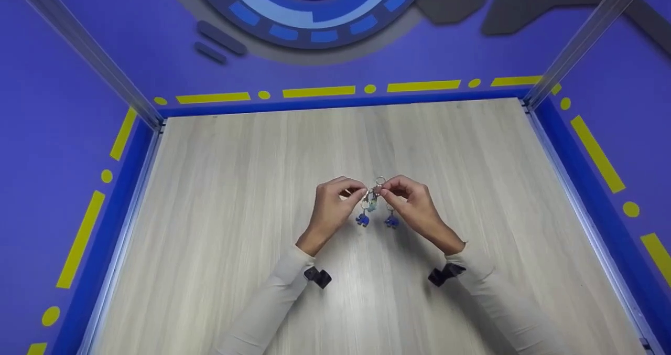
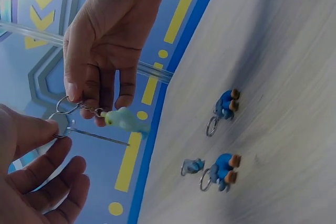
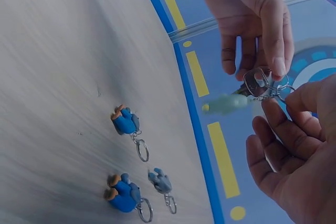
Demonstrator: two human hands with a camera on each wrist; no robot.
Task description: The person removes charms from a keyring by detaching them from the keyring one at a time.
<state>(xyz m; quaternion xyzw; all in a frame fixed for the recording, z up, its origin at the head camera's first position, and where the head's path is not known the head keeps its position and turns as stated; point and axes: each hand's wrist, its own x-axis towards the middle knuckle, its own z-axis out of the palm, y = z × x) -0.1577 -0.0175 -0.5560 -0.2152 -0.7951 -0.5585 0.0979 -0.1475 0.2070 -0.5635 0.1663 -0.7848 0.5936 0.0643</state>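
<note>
My left hand point(image 1: 335, 200) pinches a metal ring between thumb and forefinger, and a thin metal piece point(image 2: 100, 137) sticks out from it. Facing it, my right hand point(image 1: 411, 203) pinches the split ring point(image 2: 65, 106) of a keychain. From its short chain hangs a pale green animal figure point(image 3: 228, 103). The rings overlap between the fingertips in the right wrist view; I cannot tell whether they are linked. Both hands are held above the table, the other fingers loosely bent.
Below the hands, two blue elephant keychains point(image 1: 363, 219) point(image 1: 391, 222) lie on the wooden table point(image 1: 236, 187). A smaller grey figure keychain point(image 3: 160, 181) lies near them. Blue walls point(image 1: 314, 66) with yellow marks and metal posts point(image 1: 89, 45) enclose the table's back and sides.
</note>
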